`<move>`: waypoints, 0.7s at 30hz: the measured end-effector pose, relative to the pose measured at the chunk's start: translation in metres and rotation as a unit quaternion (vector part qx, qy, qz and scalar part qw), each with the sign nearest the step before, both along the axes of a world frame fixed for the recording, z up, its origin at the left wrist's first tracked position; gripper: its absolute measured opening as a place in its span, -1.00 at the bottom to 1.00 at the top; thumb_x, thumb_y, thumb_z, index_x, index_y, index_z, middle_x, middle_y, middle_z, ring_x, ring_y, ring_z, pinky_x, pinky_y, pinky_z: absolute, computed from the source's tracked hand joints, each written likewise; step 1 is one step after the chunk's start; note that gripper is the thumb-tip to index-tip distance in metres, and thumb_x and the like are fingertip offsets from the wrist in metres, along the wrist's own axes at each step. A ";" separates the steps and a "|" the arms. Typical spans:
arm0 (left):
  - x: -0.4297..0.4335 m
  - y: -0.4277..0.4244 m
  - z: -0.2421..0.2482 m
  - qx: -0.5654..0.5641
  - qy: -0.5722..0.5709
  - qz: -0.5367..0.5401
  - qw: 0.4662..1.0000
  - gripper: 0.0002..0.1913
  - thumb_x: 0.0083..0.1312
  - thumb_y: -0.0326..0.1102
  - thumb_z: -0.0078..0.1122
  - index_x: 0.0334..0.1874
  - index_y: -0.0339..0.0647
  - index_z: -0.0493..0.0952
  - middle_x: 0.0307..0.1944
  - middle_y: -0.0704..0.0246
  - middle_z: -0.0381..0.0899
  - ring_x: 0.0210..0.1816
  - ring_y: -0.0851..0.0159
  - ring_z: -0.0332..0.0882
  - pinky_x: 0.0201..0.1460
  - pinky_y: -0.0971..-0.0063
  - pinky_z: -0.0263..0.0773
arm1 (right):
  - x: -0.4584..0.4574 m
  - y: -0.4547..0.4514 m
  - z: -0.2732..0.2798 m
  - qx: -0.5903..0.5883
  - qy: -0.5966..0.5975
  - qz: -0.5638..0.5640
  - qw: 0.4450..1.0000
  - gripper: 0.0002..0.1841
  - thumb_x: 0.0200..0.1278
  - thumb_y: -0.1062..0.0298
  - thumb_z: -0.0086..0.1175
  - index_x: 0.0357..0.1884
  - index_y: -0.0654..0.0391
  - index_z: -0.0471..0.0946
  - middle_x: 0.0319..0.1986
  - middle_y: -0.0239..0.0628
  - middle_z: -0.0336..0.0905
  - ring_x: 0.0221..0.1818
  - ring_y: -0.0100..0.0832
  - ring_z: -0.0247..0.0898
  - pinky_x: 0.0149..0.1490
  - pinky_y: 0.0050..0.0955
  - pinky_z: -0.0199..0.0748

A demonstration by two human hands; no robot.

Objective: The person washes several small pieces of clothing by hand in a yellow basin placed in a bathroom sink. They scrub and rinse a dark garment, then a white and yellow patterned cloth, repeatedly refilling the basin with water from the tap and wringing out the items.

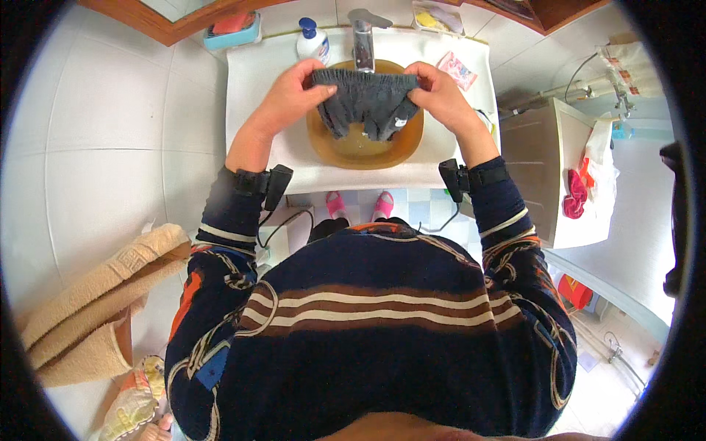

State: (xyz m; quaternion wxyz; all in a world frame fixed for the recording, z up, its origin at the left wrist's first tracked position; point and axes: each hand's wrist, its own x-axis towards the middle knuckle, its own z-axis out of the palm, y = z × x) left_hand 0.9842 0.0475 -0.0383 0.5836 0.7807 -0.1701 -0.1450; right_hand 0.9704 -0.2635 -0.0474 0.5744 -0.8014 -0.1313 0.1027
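Note:
A small pair of dark grey shorts (364, 99) with a gathered elastic waistband is stretched out between my hands. My left hand (298, 88) pinches the waistband at its left end, thumb in front. At the right end my right hand (438, 96) grips the same band. The shorts hang over a yellow-brown basin (364, 160) that has some water in it. A small white patch shows on the right leg. Just behind the waistband stands the chrome faucet (364, 47), its spout end partly hidden by the cloth.
On the white sink counter (265, 165) are a pump bottle (313, 41) and a pink packet (457, 70). A blue soap box (233, 32) and a clear tray (438, 16) sit at the back. Beige towels (110, 281) hang at left; a white cabinet (551, 165) stands at right.

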 end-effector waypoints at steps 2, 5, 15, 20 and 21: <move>0.007 0.002 -0.020 -0.102 0.026 -0.012 0.994 -0.61 0.24 -0.28 0.28 0.04 -0.30 0.44 -0.23 0.34 0.57 -0.19 0.35 0.52 -0.08 0.45 0.46 | 0.002 0.002 -0.018 0.081 0.064 -0.031 0.994 -0.71 0.07 0.54 0.02 -0.10 0.21 0.49 -0.33 -0.52 0.48 -0.26 -0.62 0.40 -0.16 -0.60 0.38; 0.025 -0.009 -0.076 0.073 0.050 0.094 0.992 -0.44 0.21 -0.22 0.31 0.20 -0.34 0.38 -0.09 0.20 0.61 -0.07 0.25 0.56 0.04 0.41 0.46 | 0.006 0.011 -0.069 -0.064 -0.034 -0.100 0.992 -0.62 0.11 0.41 0.14 0.03 0.18 0.49 -0.19 -0.25 0.56 -0.14 -0.34 0.48 -0.04 -0.40 0.45; -0.034 -0.028 -0.205 0.264 0.031 0.119 0.957 -0.35 0.18 -0.12 0.31 0.27 -0.32 0.37 0.21 -0.07 0.39 0.22 -0.07 0.39 0.25 0.22 0.33 | -0.043 -0.074 -0.137 -0.447 -0.187 -0.301 0.821 -0.64 0.00 0.29 0.29 -0.09 0.09 0.60 -0.12 -0.10 0.56 0.06 -0.01 0.39 0.18 -0.11 0.34; -0.052 -0.068 -0.222 0.413 -0.049 0.052 0.908 -0.39 0.17 -0.15 0.28 0.30 -0.04 0.37 0.23 0.02 0.37 0.22 -0.10 0.36 0.22 0.13 0.36 | -0.052 -0.137 -0.159 -0.505 -0.001 -0.393 0.768 -0.24 -0.04 0.15 0.35 0.29 0.00 0.34 0.24 0.05 0.24 0.26 0.10 0.24 0.27 -0.08 0.32; -0.049 -0.074 -0.227 0.423 -0.028 0.009 0.905 -0.43 0.18 -0.16 0.26 0.27 -0.05 0.40 0.20 0.04 0.40 0.21 -0.09 0.38 0.21 0.13 0.37 | -0.050 -0.148 -0.167 -0.470 0.025 -0.373 0.799 -0.19 -0.08 0.12 0.38 0.31 -0.04 0.31 0.20 0.08 0.28 0.25 0.14 0.25 0.25 -0.06 0.35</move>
